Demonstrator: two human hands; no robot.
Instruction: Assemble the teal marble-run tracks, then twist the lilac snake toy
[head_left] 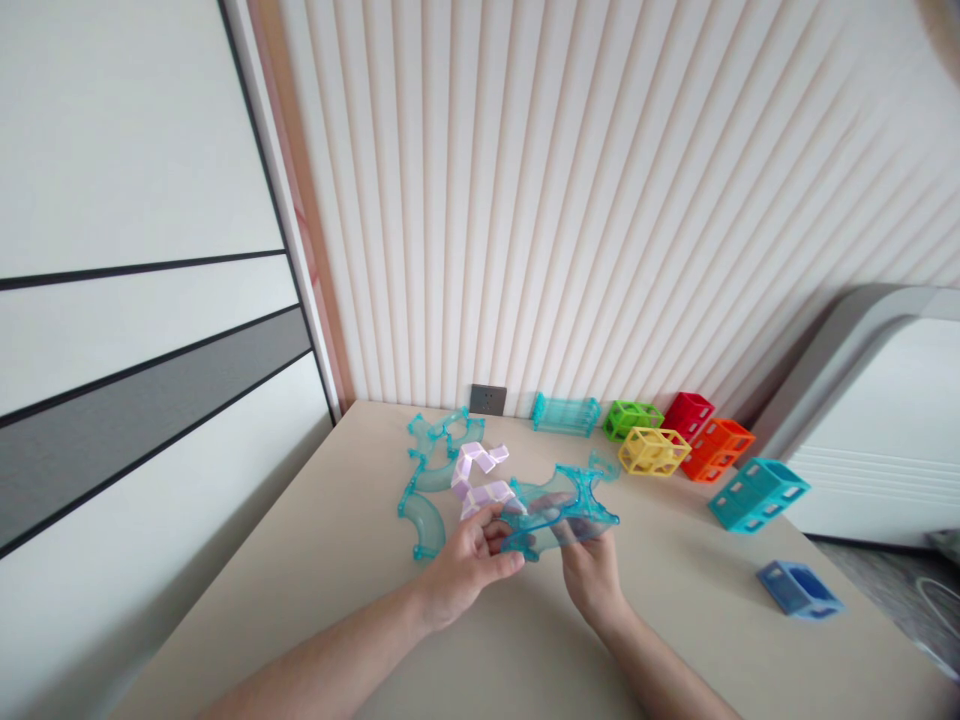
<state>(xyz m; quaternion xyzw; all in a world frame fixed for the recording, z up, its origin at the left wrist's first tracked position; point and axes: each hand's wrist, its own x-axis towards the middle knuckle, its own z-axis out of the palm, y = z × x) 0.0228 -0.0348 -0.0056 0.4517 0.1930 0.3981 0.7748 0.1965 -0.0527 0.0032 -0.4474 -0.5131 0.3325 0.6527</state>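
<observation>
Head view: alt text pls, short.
A left hand and right hand hold a clear teal curved track piece over a beige table. More teal curves, lilac pieces and coloured open cubes lie behind it, near a ribbed wall.

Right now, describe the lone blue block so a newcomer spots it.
On the beige table, follow the right side towards the near edge, past the teal block. The blue block lies there alone, the only dark blue piece, away from the bright cluster by the wall.
</observation>
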